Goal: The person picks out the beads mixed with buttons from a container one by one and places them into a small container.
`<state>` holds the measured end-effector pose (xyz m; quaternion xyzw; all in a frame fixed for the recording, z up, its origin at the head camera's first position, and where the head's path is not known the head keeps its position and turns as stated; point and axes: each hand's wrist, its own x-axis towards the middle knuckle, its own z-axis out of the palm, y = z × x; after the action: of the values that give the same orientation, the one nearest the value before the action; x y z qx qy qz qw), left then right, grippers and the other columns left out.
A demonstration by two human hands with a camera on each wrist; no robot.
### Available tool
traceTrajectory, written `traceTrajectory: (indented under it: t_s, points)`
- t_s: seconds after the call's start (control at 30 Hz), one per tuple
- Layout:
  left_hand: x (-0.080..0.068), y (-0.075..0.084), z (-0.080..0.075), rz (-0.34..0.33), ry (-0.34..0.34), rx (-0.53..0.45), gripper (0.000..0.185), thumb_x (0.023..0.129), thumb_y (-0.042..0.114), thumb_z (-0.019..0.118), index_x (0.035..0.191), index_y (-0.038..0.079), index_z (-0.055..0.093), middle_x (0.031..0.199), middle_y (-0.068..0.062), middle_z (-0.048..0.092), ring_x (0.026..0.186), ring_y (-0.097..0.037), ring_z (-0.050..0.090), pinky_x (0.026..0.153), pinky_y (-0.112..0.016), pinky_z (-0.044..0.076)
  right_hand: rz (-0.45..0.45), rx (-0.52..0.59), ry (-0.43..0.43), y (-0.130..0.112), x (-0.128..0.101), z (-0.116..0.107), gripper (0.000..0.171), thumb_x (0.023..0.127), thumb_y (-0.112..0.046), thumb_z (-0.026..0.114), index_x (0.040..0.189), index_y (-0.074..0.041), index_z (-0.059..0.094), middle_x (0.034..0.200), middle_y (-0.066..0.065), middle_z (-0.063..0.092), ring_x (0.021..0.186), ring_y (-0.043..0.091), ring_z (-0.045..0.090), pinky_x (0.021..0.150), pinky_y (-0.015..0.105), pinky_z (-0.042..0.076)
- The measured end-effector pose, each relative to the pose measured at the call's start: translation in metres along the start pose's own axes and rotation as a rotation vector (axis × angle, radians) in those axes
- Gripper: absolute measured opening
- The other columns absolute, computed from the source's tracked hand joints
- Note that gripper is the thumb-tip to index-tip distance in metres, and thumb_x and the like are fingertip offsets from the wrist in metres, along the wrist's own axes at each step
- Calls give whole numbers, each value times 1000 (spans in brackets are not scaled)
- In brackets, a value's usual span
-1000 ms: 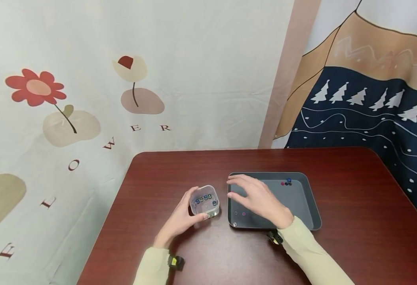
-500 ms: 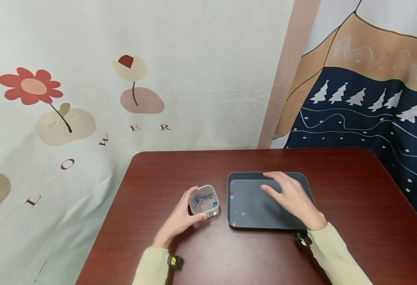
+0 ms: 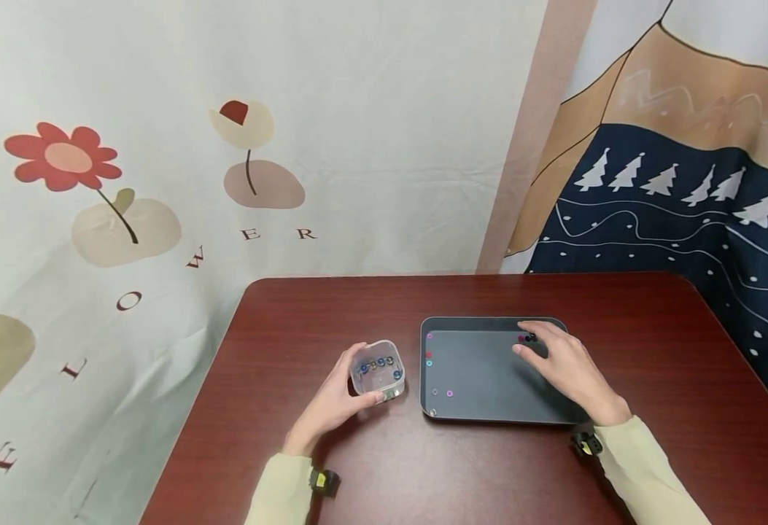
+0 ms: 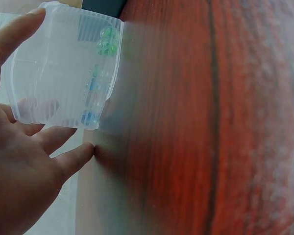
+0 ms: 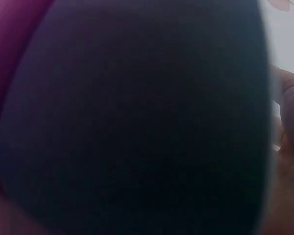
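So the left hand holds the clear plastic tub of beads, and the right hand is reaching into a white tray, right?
Not quite: the tray is dark grey, not white, as the head view shows. The left hand does hold the clear plastic tub of beads, and the right hand reaches into the tray.

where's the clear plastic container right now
In the head view the clear plastic container sits on the table just left of the dark tray, held by the left hand.
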<state>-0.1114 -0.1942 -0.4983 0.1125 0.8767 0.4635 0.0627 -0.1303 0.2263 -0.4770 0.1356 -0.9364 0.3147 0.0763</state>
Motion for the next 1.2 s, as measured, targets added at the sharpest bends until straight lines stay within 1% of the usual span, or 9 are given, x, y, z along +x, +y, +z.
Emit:
traceTrajectory:
  t_s: [0.3,0.53,0.8,0.93,1.03,1.2]
  points:
    - [0,-1,1,-14,-1,11,95,80,37,89,157,20,36,149,-9,48,131,-28,52,109,-56,38,23,-21,-49,16,4,4,50,98,-29,73,137,1,63,136,25,62,124,44,59,98,62,47]
    - [0,-1,1,-28,-3,15,95,80,39,89,157,23,36,149,-8,48,131,-28,51,109,-57,39,30,-20,-65,20,8,7,48,98,-29,72,135,1,64,137,26,61,125,45,57,99,64,45]
    - [0,0,1,-14,-7,9,95,79,35,90,157,20,37,149,-8,48,132,-28,51,110,-55,38,30,-35,-82,21,11,6,48,98,-30,73,133,2,65,135,27,62,123,45,58,98,63,47]
    - [0,1,1,-5,-6,6,96,79,33,90,157,18,37,149,-8,48,131,-28,51,111,-55,37,26,-46,-91,23,13,6,46,96,-23,75,133,2,65,134,27,62,122,45,59,97,62,47]
    - [1,1,1,-4,-7,8,95,79,33,90,156,18,38,149,-8,48,132,-28,51,111,-55,37,20,-55,-95,24,14,6,45,95,-18,76,133,3,64,134,27,63,122,45,58,98,62,47]
    - [2,0,1,1,-5,0,93,79,31,90,155,20,38,148,-7,50,132,-28,51,111,-54,37,16,-70,-107,24,17,8,46,95,-17,75,134,4,63,134,27,61,123,45,57,99,62,46]
